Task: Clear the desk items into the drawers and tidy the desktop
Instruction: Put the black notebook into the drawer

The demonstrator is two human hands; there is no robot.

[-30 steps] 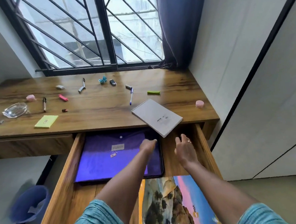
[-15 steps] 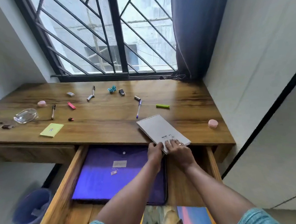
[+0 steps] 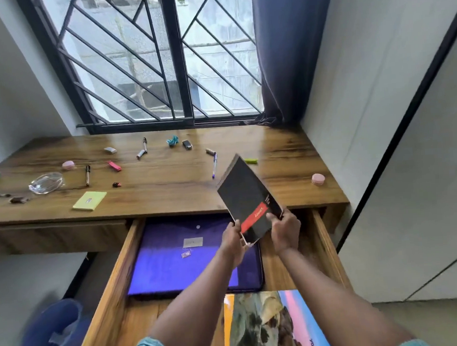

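Observation:
A notebook point(image 3: 246, 195) with a black cover and a red band is held tilted up over the desk's front edge, above the open drawer point(image 3: 116, 276). My left hand point(image 3: 233, 240) grips its lower left corner and my right hand point(image 3: 284, 229) grips its lower right edge. Inside the drawer lies a purple folder point(image 3: 173, 259), and nearer to me a book with a landscape cover point(image 3: 269, 328). On the wooden desk point(image 3: 169, 189) lie a blue pen point(image 3: 214, 165), a yellow sticky pad point(image 3: 90, 200), a green marker cap point(image 3: 250, 160) and several other small items.
A glass dish point(image 3: 46, 183), pink erasers point(image 3: 318, 179), a black pen point(image 3: 88, 175) and a pink highlighter point(image 3: 114, 166) are spread on the desk. A blue bin point(image 3: 51, 330) stands on the floor at left. A closed drawer front point(image 3: 54, 237) is at left; wall at right.
The notebook lay flat on the desk with its white side up. Both hands took hold of its near edge and lifted and turned it, so its black cover now faces me.

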